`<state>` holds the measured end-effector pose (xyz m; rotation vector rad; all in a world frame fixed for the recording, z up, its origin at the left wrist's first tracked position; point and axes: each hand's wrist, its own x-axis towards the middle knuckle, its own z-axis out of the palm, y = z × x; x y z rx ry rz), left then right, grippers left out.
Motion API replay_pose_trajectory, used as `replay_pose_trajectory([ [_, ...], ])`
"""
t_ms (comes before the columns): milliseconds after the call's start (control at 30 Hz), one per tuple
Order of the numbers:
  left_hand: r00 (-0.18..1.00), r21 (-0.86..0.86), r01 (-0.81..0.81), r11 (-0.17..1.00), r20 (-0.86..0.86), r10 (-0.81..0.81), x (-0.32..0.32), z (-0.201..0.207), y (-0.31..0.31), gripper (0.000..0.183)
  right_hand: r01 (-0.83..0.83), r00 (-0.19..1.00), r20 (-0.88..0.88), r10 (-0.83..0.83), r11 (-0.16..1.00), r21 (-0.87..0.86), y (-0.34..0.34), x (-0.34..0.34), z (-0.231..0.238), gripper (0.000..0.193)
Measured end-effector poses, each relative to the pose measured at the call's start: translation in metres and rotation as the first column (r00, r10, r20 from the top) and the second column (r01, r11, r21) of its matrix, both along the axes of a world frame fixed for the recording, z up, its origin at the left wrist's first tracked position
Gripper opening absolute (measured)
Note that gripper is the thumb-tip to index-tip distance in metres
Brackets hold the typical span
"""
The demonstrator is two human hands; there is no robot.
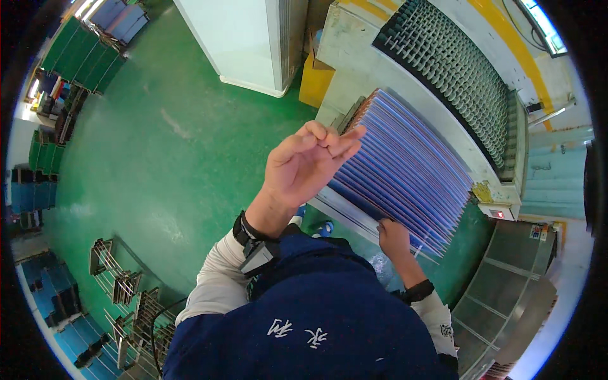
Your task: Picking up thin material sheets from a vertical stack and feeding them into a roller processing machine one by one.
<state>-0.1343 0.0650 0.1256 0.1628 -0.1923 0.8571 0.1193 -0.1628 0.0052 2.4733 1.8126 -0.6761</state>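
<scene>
A row of thin blue-violet panels [405, 168] stands close together on edge in front of me, to the right. My left hand [310, 158] is raised beside the row's left end, palm turned up and fingers loosely bent, with nothing visible in it. Lower down, my right hand [394, 239] has its fingers closed at the upper edge of the nearest panel [361, 201], toward that panel's right end. Its fingertips are partly hidden. A pale rail [345, 212] runs along the near side of the row.
Beyond the panels is a machine with a bed of rollers [453, 73]. A white cabinet [244, 47] and a yellow box [315, 82] stand at the far side. Metal racks [136, 304] are at lower left, a grey metal unit [506, 291] at right. The floor [158, 158] is green.
</scene>
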Motion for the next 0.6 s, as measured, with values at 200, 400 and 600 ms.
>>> replay_pose_trajectory([
  [200, 0.999, 0.152, -0.038, 0.988, 0.027, 0.034, -0.008, -0.01, 0.008, 0.023, -0.019, 0.998, 0.061, 0.018, 1.0, 0.015, 0.001, -0.007, 0.003, 0.013],
  [400, 0.999, 0.151, -0.04, 0.988, 0.034, 0.036, -0.01, -0.009, 0.01, 0.024, -0.008, 0.999, 0.043, 0.002, 0.992, 0.123, 0.002, -0.008, 0.055, 0.011],
  [600, 0.997, 0.103, -0.074, 0.992, 0.003, 0.074, -0.014, -0.01, 0.021, 0.023, -0.018, 0.998, -0.049, 0.036, 0.943, 0.332, 0.011, -0.003, 0.163, 0.009],
])
